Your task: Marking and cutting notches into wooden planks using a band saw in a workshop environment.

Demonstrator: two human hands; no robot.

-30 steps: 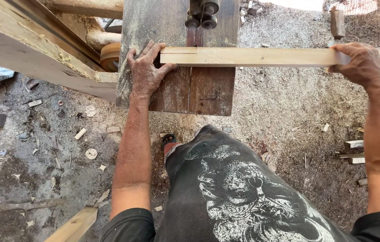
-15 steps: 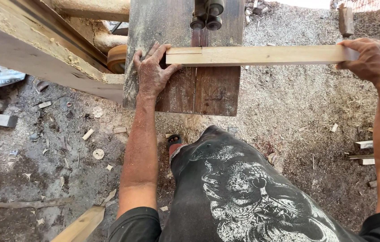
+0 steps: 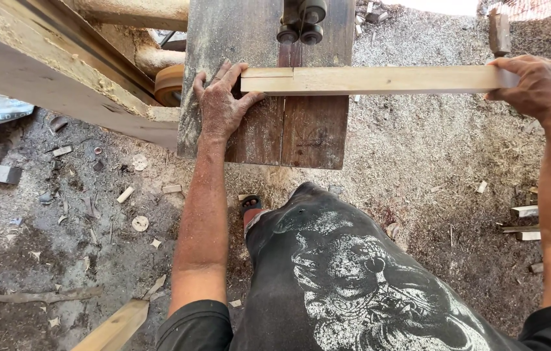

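The left hand (image 3: 222,107) had slid rightward, fingers spread flat against the pale strip's (image 3: 379,79) nine-o'clock end, while the right hand (image 3: 530,84) stayed clamped over it, feeding it across the saw bench (image 3: 256,140).

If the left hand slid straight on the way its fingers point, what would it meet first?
The left hand lies flat on the saw table, fingers aimed up and right; first would likely be the wooden strip's left end, which its fingertips already touch.

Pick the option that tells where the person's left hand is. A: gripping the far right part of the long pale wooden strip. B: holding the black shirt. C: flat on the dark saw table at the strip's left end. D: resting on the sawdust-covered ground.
C: the left hand lies spread on the dark wooden saw table, fingers against the left end of the long pale wooden strip.
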